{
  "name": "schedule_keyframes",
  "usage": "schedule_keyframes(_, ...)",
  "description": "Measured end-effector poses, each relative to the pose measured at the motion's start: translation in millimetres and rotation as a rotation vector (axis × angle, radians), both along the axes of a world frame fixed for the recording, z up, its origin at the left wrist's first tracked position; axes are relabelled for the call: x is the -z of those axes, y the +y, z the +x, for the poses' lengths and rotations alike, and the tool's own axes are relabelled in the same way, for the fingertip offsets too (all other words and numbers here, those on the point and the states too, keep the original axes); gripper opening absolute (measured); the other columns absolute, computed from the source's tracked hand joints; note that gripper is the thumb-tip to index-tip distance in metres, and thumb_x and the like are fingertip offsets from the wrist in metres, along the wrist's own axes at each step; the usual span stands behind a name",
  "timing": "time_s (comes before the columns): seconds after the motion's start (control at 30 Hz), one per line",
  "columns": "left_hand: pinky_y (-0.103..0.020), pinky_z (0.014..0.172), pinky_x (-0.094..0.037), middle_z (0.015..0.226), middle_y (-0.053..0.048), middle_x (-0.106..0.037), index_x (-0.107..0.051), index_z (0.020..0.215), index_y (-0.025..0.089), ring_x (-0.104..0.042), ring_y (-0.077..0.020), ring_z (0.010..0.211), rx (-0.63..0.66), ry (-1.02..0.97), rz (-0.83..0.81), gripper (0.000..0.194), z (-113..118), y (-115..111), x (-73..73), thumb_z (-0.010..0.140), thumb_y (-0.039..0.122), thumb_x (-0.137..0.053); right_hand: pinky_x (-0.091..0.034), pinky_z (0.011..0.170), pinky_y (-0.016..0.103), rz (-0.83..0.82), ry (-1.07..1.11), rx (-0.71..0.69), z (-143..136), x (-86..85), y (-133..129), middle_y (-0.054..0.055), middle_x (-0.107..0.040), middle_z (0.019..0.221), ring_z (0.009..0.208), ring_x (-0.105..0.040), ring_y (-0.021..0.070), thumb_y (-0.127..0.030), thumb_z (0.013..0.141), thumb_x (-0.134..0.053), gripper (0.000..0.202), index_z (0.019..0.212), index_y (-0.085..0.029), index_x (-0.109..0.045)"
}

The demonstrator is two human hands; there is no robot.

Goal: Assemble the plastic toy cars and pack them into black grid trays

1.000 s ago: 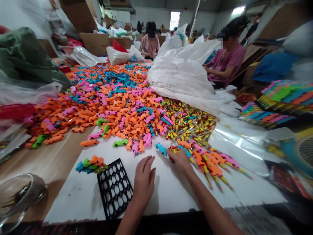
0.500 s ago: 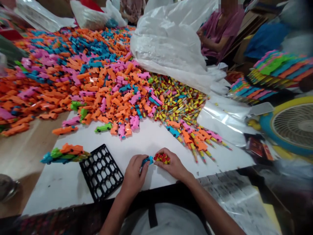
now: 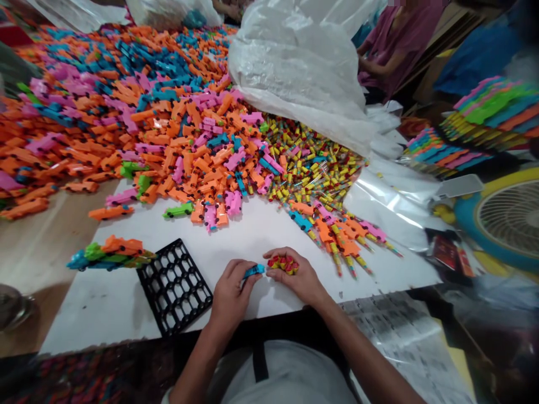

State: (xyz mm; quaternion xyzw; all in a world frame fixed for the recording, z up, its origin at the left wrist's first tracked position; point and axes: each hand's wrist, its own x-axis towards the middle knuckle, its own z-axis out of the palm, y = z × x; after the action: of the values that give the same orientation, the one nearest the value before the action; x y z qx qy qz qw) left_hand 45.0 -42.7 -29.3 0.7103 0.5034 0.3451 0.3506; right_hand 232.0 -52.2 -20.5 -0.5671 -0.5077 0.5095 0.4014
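Between the fingers of my left hand (image 3: pixel 231 290) is a blue toy car (image 3: pixel 253 271), its end pointing right. My right hand (image 3: pixel 297 278) is closed around a bunch of small pencils (image 3: pixel 283 264), whose red-and-yellow ends face the car; their other ends are hidden in the palm. A small gap seems to part the car from the bunch. Left of my hands lies a black grid tray (image 3: pixel 174 286) with rows of holes. Several cars in blue, green and orange, joined to yellow pencils (image 3: pixel 147 256), stick out at its upper left edge.
A large heap of toy cars (image 3: pixel 168 129) covers the table's far left. Yellow pencils (image 3: pixel 320 168) spill beneath a big plastic bag (image 3: pixel 295 67). Assembled car-pencils (image 3: pixel 343 241) lie front right. A fan (image 3: pixel 505 219) stands at the right; a person in a pink top (image 3: pixel 404 45) sits behind.
The view has shifted slightly. The blue car in my left hand is turned more level and shows more of its side. My right hand still holds the bunch, tilted a little.
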Motion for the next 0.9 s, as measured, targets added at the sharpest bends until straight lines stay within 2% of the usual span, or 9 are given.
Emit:
schedule_keyframes(0.13, -0.033, 0.085, -0.052, 0.095, -0.005, -0.064, -0.063, 0.099, 0.021, -0.061, -0.0174, 0.091, -0.002, -0.180, -0.155, 0.018, 6.3, -1.3, -7.0, 0.086, 0.033, -0.058, -0.051, 0.081, 0.030, 0.035, 0.128, -0.015, -3.6, -5.5, -2.2, 0.003, -0.070, 0.097, 0.089, -0.064, 0.0177, -0.037, 0.074, -0.075, 0.030, 0.096, -0.023, -0.061)
schedule_keyframes(0.2, -0.035, 0.088, -0.052, 0.103, -0.007, -0.066, -0.060, 0.105, 0.021, -0.062, -0.0183, 0.097, 0.019, -0.333, -0.345, 0.025, 5.1, -1.7, -13.0, 0.088, 0.039, -0.054, -0.051, 0.080, 0.030, 0.065, 0.114, -0.006, -0.8, -9.8, -2.3, 0.003, -0.070, 0.092, 0.086, -0.065, 0.0183, -0.038, 0.076, -0.074, 0.026, 0.094, -0.023, -0.063)
schedule_keyframes(0.27, -0.037, 0.087, -0.053, 0.109, -0.010, -0.067, -0.058, 0.111, 0.019, -0.064, -0.0192, 0.096, 0.060, -0.506, -0.571, 0.036, 1.0, 0.0, -19.1, 0.092, 0.047, -0.045, -0.051, 0.083, 0.032, 0.109, 0.104, -0.081, 3.1, -14.5, -1.9, 0.004, -0.070, 0.096, 0.089, -0.066, 0.0194, -0.038, 0.079, -0.071, 0.023, 0.094, -0.023, -0.064)
schedule_keyframes(0.37, -0.037, 0.075, -0.054, 0.090, -0.011, -0.071, -0.065, 0.101, 0.015, -0.066, -0.0191, 0.077, 0.240, -0.592, -0.910, 0.047, -6.7, 6.4, -24.9, 0.090, 0.056, -0.044, -0.051, 0.085, 0.032, 0.162, 0.081, -0.253, 6.0, -18.6, -0.3, 0.005, -0.070, 0.099, 0.092, -0.066, 0.0195, -0.038, 0.083, -0.067, 0.020, 0.097, -0.023, -0.067)
schedule_keyframes(0.43, -0.031, 0.065, -0.051, 0.073, -0.006, -0.068, -0.068, 0.088, 0.014, -0.061, -0.0154, 0.064, 0.291, -0.545, -1.017, 0.043, -10.0, 10.9, -25.7, 0.084, 0.055, -0.056, -0.051, 0.084, 0.032, 0.166, 0.065, -0.277, 5.6, -17.7, 0.9, 0.005, -0.070, 0.100, 0.092, -0.066, 0.0191, -0.038, 0.084, -0.066, 0.021, 0.099, -0.023, -0.067)
schedule_keyframes(0.53, -0.026, 0.062, -0.044, 0.068, -0.001, -0.063, -0.069, 0.085, 0.016, -0.053, -0.0111, 0.060, 0.142, -0.475, -0.896, 0.033, -10.1, 13.0, -23.5, 0.076, 0.047, -0.067, -0.050, 0.081, 0.030, 0.127, -0.041, -0.179, 4.6, -12.5, 0.9, 0.004, -0.070, 0.096, 0.089, -0.064, 0.0184, -0.039, 0.082, -0.068, 0.022, 0.098, -0.023, -0.066)
schedule_keyframes(0.67, -0.029, 0.076, -0.046, 0.083, -0.001, -0.065, -0.067, 0.091, 0.020, -0.057, -0.0151, 0.077, -0.012, -0.278, -0.507, 0.022, -4.2, 7.6, -20.3, 0.078, 0.037, -0.064, -0.048, 0.076, 0.028, 0.101, -0.232, -0.101, 5.5, -5.6, -3.5, 0.001, -0.068, 0.089, 0.082, -0.062, 0.0173, -0.040, 0.079, -0.071, 0.024, 0.096, -0.023, -0.063)
schedule_keyframes(0.77, -0.031, 0.079, -0.047, 0.088, -0.002, -0.064, -0.066, 0.089, 0.021, -0.059, -0.0171, 0.085, -0.007, -0.136, -0.255, 0.014, 0.6, 3.7, -21.0, 0.082, 0.032, -0.060, -0.047, 0.075, 0.027, 0.114, -0.265, -0.103, 5.7, -4.2, -6.0, 0.001, -0.068, 0.089, 0.082, -0.062, 0.0171, -0.040, 0.081, -0.068, 0.023, 0.095, -0.023, -0.062)
schedule_keyframes(0.9, -0.030, 0.078, -0.049, 0.090, -0.003, -0.063, -0.065, 0.091, 0.022, -0.059, -0.0168, 0.086, 0.028, -0.022, -0.101, 0.012, 3.5, 1.3, -23.2, 0.086, 0.028, -0.056, -0.047, 0.073, 0.027, 0.121, -0.289, -0.101, 5.3, -5.8, -4.8, 0.001, -0.068, 0.087, 0.080, -0.061, 0.0167, -0.038, 0.082, -0.067, 0.018, 0.092, -0.023, -0.062)
